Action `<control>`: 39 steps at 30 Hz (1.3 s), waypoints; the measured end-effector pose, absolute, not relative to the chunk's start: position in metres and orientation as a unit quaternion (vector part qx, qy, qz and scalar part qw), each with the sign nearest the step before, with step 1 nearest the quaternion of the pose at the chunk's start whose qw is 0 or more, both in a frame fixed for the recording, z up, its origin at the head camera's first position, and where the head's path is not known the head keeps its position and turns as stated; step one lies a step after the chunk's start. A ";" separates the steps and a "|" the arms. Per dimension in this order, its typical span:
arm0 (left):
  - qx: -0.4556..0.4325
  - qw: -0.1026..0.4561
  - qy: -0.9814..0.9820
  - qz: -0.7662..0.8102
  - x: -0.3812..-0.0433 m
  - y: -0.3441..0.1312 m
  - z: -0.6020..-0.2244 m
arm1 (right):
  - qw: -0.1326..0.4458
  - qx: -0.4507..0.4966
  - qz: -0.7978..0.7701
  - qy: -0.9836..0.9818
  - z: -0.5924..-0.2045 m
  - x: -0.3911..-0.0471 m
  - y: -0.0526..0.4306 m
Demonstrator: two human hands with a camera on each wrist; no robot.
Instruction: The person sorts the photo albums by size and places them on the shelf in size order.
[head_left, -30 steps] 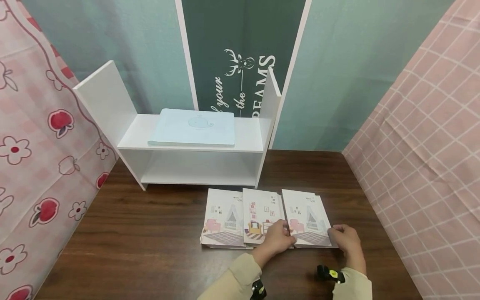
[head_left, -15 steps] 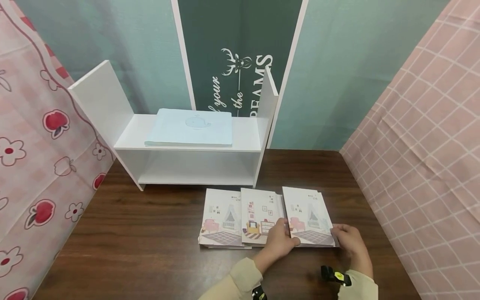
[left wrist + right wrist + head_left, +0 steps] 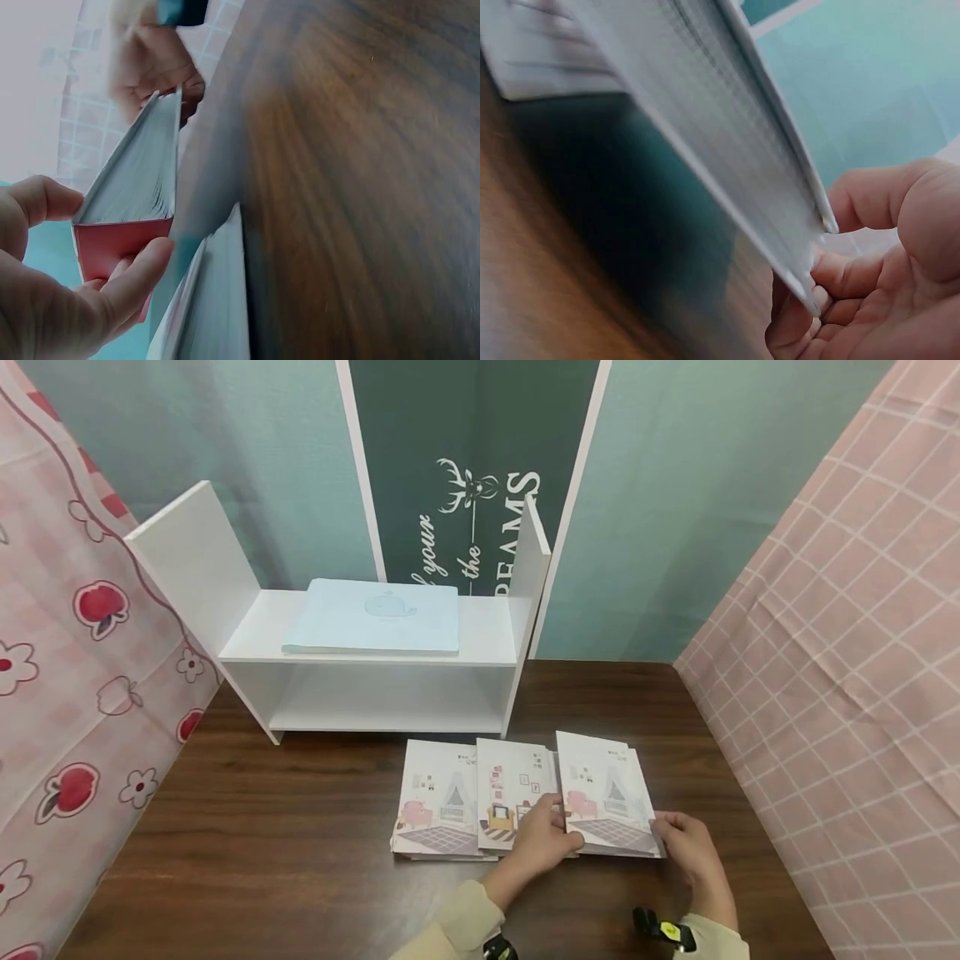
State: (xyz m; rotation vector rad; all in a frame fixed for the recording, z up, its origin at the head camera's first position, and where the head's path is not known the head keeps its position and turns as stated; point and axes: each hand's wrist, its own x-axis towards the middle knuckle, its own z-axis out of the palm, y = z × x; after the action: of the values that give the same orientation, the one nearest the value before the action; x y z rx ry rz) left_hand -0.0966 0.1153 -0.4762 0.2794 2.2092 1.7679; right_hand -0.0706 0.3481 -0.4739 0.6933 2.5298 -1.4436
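Three pale, illustrated book-like items lie in a row in the head view: a left book (image 3: 438, 802), a middle book (image 3: 513, 777) and a right book (image 3: 603, 789). Both hands grip the right book. My left hand (image 3: 538, 839) pinches its spine side, thumb on the cover; the left wrist view shows the red spine (image 3: 120, 244) between thumb and fingers. From the other side, my right hand (image 3: 693, 852) pinches the opposite edge. In the right wrist view, the pages (image 3: 697, 112) slant above the table, with a dark gap beneath. The left hand overlaps the middle book.
Behind the books stands a white two-level shelf (image 3: 382, 697) with tall side panels. A light blue whale-print book (image 3: 375, 618) lies on its upper board. Brown wooden table (image 3: 262, 860) extends left and in front. Patterned pink cloths (image 3: 847, 635) hang at both sides.
The right book has risen slightly from the table, its far edge a little higher, with both hands moving along with it. The shelf and the left book have stayed put as the head view drifts.
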 end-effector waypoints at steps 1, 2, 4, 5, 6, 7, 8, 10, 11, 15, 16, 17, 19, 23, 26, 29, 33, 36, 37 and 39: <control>0.100 0.146 0.771 0.612 -0.097 0.111 -0.476 | 0.074 0.228 -0.486 0.840 -0.475 -0.069 0.344; 0.101 0.143 0.772 0.611 -0.097 0.106 -0.476 | 0.075 0.227 -0.490 0.838 -0.475 -0.068 0.340; 0.103 0.139 0.771 0.612 -0.097 0.099 -0.475 | 0.071 0.224 -0.498 0.835 -0.477 -0.066 0.334; 0.103 0.139 0.768 0.616 -0.097 0.096 -0.475 | 0.070 0.223 -0.500 0.834 -0.477 -0.065 0.331; 0.104 0.139 0.763 0.623 -0.096 0.094 -0.476 | 0.067 0.224 -0.503 0.832 -0.476 -0.064 0.329; 0.102 0.139 0.758 0.629 -0.095 0.092 -0.476 | 0.063 0.225 -0.507 0.830 -0.476 -0.063 0.326; 0.098 0.139 0.751 0.638 -0.095 0.090 -0.477 | 0.058 0.225 -0.510 0.828 -0.475 -0.062 0.324; 0.090 0.137 0.735 0.657 -0.093 0.086 -0.478 | 0.045 0.224 -0.525 0.820 -0.474 -0.061 0.319; 0.084 0.136 0.727 0.667 -0.093 0.083 -0.478 | 0.037 0.224 -0.536 0.813 -0.474 -0.060 0.315; 0.061 0.138 0.699 0.699 -0.090 0.073 -0.479 | 0.001 0.219 -0.580 0.785 -0.474 -0.059 0.303; 0.056 0.142 0.693 0.704 -0.089 0.070 -0.479 | -0.007 0.216 -0.590 0.778 -0.475 -0.058 0.300; 0.052 0.145 0.688 0.709 -0.089 0.067 -0.477 | -0.013 0.216 -0.600 0.770 -0.476 -0.058 0.297; 0.046 0.151 0.678 0.718 -0.086 0.062 -0.471 | -0.019 0.211 -0.616 0.758 -0.477 -0.058 0.293; 0.043 0.155 0.658 0.736 -0.082 0.049 -0.454 | -0.018 0.194 -0.645 0.739 -0.479 -0.057 0.287; 0.045 0.152 0.650 0.743 -0.081 0.041 -0.447 | -0.013 0.180 -0.659 0.730 -0.479 -0.056 0.282; 0.046 0.152 0.652 0.741 -0.080 0.033 -0.447 | -0.008 0.177 -0.666 0.724 -0.479 -0.056 0.276; 0.049 0.154 0.656 0.737 -0.081 0.024 -0.451 | -0.005 0.177 -0.672 0.719 -0.481 -0.055 0.269; 0.054 0.151 0.661 0.733 -0.083 0.018 -0.463 | -0.006 0.171 -0.681 0.712 -0.480 -0.054 0.263; 0.055 0.149 0.662 0.732 -0.084 0.016 -0.467 | -0.006 0.170 -0.685 0.709 -0.480 -0.054 0.261; 0.054 0.147 0.664 0.731 -0.086 0.012 -0.475 | -0.005 0.165 -0.693 0.702 -0.477 -0.054 0.256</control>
State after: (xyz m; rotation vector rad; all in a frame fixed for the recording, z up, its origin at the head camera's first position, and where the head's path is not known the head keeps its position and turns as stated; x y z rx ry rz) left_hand -0.0861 0.0124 -0.4750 0.1554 1.9118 2.1038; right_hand -0.0538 0.2558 -0.4775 0.5204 2.2127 -2.1838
